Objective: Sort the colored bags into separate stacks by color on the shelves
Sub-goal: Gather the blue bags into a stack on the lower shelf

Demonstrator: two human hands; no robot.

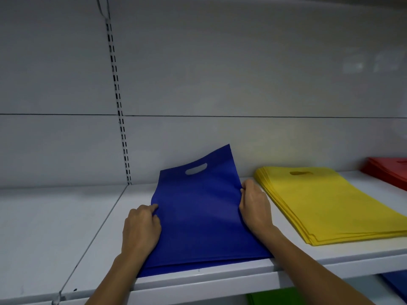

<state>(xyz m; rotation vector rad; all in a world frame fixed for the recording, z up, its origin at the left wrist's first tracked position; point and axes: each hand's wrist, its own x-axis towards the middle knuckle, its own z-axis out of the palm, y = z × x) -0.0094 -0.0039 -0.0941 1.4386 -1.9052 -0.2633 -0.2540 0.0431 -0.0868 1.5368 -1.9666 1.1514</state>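
Blue bags (pixel 202 216) lie on the shelf (pixel 55 238) left of the yellow stack (pixel 330 203), their handle end curling up against the back wall (pixel 220 84). The left hand (pixel 141 227) grips the left edge and the right hand (pixel 254 208) grips the right edge, fingers curled onto the fabric, so this pile looks as if it is being squared up or set down, not finished. Yellow is stacked neatly just beside it, and a red stack (pixel 389 172) sits at the far right, partly out of view. Three colours therefore seem to have their places here. Below, a green bag (pixel 275 297) and a blue piece (pixel 396 285) show on a lower level; whether those are sorted or waiting I cannot tell.
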